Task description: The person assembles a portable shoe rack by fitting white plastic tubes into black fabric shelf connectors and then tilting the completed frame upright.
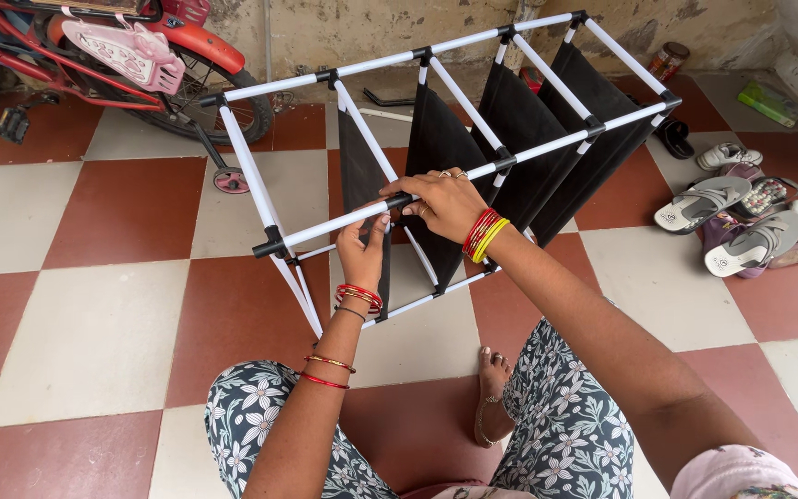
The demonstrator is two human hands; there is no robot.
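From the head view, a rack [473,139] of white tubes, black joints and black fabric panels lies tipped on its side on the red-and-cream checked floor [94,323], right in front of the seated person. The left hand [362,248] reaches up from below, its fingers curled around the nearest white tube [325,226] close to a black joint [401,200]. The right hand [442,203] lies over that same joint from above, fingers closed on it, the two hands touching or nearly so. Both wrists carry red and yellow bangles. Below the rack, the person's knees in floral trousers [565,416] and one bare foot [491,393] rest on the floor. At the far left stands a red child's bicycle [140,55] with a training wheel, near the rack's corner. To the right, well apart from the rack, sandals [731,217] lie in a loose heap by the wall.
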